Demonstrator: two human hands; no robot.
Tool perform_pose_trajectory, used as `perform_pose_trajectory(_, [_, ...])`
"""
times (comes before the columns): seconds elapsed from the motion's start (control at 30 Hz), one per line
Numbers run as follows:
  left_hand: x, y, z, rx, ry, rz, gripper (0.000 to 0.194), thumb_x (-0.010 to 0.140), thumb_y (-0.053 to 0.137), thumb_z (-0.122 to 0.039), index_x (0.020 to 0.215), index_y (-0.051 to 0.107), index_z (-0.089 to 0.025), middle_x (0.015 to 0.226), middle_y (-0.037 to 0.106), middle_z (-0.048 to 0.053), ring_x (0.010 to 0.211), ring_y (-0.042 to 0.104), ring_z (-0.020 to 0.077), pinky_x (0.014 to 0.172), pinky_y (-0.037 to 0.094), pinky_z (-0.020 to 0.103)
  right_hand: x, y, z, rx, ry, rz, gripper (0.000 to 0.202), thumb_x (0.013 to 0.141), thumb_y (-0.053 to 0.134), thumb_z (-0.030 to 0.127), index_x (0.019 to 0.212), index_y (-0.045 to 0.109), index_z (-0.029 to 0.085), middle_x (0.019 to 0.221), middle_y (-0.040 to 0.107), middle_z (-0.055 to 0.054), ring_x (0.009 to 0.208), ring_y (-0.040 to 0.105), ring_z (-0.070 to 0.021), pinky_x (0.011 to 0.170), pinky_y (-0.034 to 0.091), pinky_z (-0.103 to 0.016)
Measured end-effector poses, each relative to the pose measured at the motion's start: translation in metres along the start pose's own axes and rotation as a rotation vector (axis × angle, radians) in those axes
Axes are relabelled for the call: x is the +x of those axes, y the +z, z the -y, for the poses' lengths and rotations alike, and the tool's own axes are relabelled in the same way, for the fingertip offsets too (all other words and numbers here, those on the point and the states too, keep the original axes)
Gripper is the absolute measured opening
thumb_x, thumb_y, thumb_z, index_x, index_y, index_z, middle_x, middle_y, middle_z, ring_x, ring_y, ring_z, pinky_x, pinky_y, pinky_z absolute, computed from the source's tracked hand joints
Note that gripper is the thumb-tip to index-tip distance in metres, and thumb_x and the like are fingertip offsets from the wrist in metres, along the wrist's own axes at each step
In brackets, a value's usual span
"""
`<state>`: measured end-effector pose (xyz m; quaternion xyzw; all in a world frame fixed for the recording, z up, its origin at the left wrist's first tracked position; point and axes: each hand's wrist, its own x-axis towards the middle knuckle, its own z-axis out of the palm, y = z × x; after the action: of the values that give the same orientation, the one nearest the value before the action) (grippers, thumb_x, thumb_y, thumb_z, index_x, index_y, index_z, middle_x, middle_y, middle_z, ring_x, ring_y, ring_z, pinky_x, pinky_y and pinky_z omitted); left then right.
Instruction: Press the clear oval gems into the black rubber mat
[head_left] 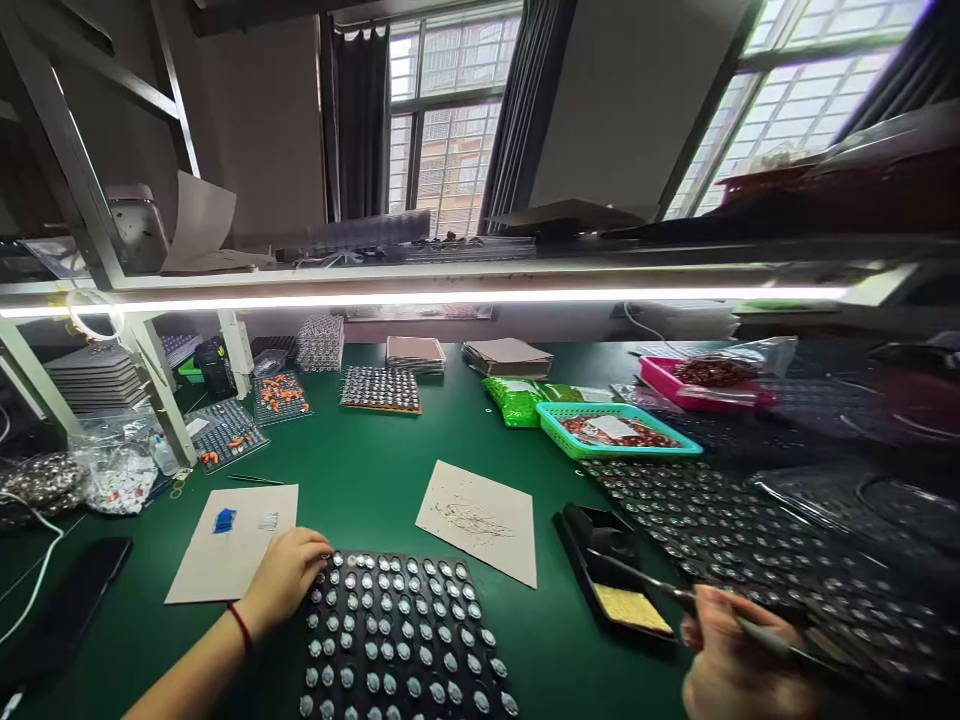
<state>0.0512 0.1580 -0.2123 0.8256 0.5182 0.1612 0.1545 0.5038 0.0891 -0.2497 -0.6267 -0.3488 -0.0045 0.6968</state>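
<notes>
Tray [405, 640]: nearest, on green bench, rows of small parts upward for access;
Left hand [289, 575]: fingers curled on tray's top-left corner, steadying it;
Right hand [739, 665]: clamped on iron [675, 592], tip over stand [611, 575].

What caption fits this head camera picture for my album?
Left hand touches a black tray of round parts; right hand holds a soldering iron over its stand.

Small electronics assembly workshop. Green-matted counter [375, 470] under a strip light [450, 299] hung from a shelf frame. Black trays of small round parts [405, 640] everywhere, more stacked at the back [381, 388]. Soldering iron stand with sponge [611, 570], teal basket [616, 430] and pink basket [701, 385] of bagged components. Barred windows [442, 120] behind.
</notes>
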Motion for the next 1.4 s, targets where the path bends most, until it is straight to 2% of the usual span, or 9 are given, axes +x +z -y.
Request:
perform_pose_trajectory(0.2, [0.021, 0.004, 0.01, 0.063, 0.079, 0.076, 0.015, 0.095, 0.064, -0.029, 0.101, 0.069, -0.016, 0.106, 0.072, 0.005, 0.102, 0.068, 0.0202, 0.096, 0.054, 0.046, 0.0, 0.012, -0.033, 0.194, 0.149, -0.05, 0.024, 0.096, 0.069, 0.037, 0.09, 0.061, 0.015, 0.07, 0.055, 0.006, 0.051, 0.051, -0.0072, 0.047, 0.045, -0.019])
perform_pose_trajectory(0.33, [0.02, 0.005, 0.018, 0.09, 0.107, 0.036, 0.012, 0.096, 0.061, -0.019, 0.099, 0.073, -0.018, 0.104, 0.075, 0.004, 0.101, 0.07, 0.0202, 0.095, 0.055, 0.045, 0.017, 0.008, -0.048, 0.163, 0.101, -0.123, 0.021, 0.099, 0.065, 0.035, 0.095, 0.062, 0.014, 0.075, 0.059, 0.004, 0.055, 0.055, -0.0082, 0.05, 0.049, -0.021])
perform_pose_trajectory(0.47, [0.02, 0.01, 0.028, 0.116, 0.13, -0.033, 0.02, 0.093, 0.058, -0.018, 0.099, 0.077, -0.023, 0.102, 0.078, 0.005, 0.097, 0.072, 0.0236, 0.091, 0.057, 0.044, 0.026, 0.007, -0.058, 0.08, 0.028, -0.112, 0.021, 0.1, 0.065, 0.035, 0.098, 0.063, 0.014, 0.076, 0.06, 0.004, 0.056, 0.056, -0.0089, 0.053, 0.051, -0.022])
perform_pose_trajectory(0.63, [0.018, 0.011, 0.024, 0.175, 0.144, -0.044, 0.015, 0.095, 0.06, -0.018, 0.101, 0.074, -0.019, 0.1, 0.076, 0.004, 0.097, 0.07, 0.0208, 0.09, 0.057, 0.043, 0.028, 0.01, -0.062, -0.023, -0.022, -0.056, 0.023, 0.099, 0.066, 0.037, 0.095, 0.064, 0.014, 0.076, 0.061, 0.004, 0.059, 0.059, -0.0103, 0.058, 0.053, -0.025])
perform_pose_trajectory(0.8, [0.013, 0.008, 0.011, 0.253, 0.122, 0.004, 0.013, 0.097, 0.062, -0.026, 0.102, 0.068, -0.016, 0.1, 0.072, 0.004, 0.096, 0.069, 0.0186, 0.089, 0.057, 0.042, 0.025, 0.005, -0.05, -0.057, 0.008, -0.039, 0.028, 0.097, 0.066, 0.043, 0.092, 0.064, 0.015, 0.078, 0.062, 0.003, 0.062, 0.059, -0.0117, 0.062, 0.052, -0.028])
perform_pose_trajectory(0.9, [0.012, 0.006, 0.005, 0.296, 0.111, 0.023, 0.016, 0.096, 0.063, -0.029, 0.105, 0.067, -0.016, 0.104, 0.07, 0.004, 0.098, 0.068, 0.0196, 0.09, 0.057, 0.043, 0.023, 0.001, -0.036, -0.054, 0.057, -0.013, 0.042, 0.087, 0.072, 0.057, 0.089, 0.063, 0.016, 0.071, 0.059, 0.004, 0.058, 0.057, -0.0119, 0.061, 0.05, -0.029])
perform_pose_trajectory(1.03, [0.013, 0.005, -0.002, 0.345, 0.124, 0.043, 0.017, 0.096, 0.062, -0.029, 0.107, 0.067, -0.017, 0.11, 0.069, 0.006, 0.102, 0.066, 0.0206, 0.091, 0.056, 0.044, 0.022, 0.0, -0.015, -0.049, 0.131, 0.035, 0.079, 0.054, 0.07, 0.091, 0.084, 0.063, 0.018, 0.069, 0.06, 0.0, 0.061, 0.059, -0.019, 0.062, 0.05, -0.037])
perform_pose_trajectory(1.13, [0.016, 0.006, -0.005, 0.371, 0.135, 0.055, 0.018, 0.096, 0.063, -0.031, 0.106, 0.067, -0.017, 0.109, 0.069, 0.005, 0.102, 0.066, 0.0206, 0.092, 0.056, 0.044, 0.022, 0.001, -0.004, -0.041, 0.199, 0.032, 0.088, 0.038, 0.068, 0.097, 0.08, 0.06, 0.02, 0.069, 0.059, -0.003, 0.06, 0.058, -0.0237, 0.065, 0.049, -0.045])
perform_pose_trajectory(1.4, [0.017, 0.01, -0.004, 0.394, 0.136, 0.031, 0.018, 0.096, 0.063, -0.032, 0.103, 0.067, -0.017, 0.105, 0.069, 0.005, 0.1, 0.066, 0.0202, 0.091, 0.055, 0.044, 0.022, 0.007, 0.006, -0.044, 0.273, 0.088, 0.094, 0.031, 0.065, 0.1, 0.082, 0.058, 0.021, 0.067, 0.059, -0.004, 0.061, 0.06, -0.027, 0.066, 0.051, -0.048])
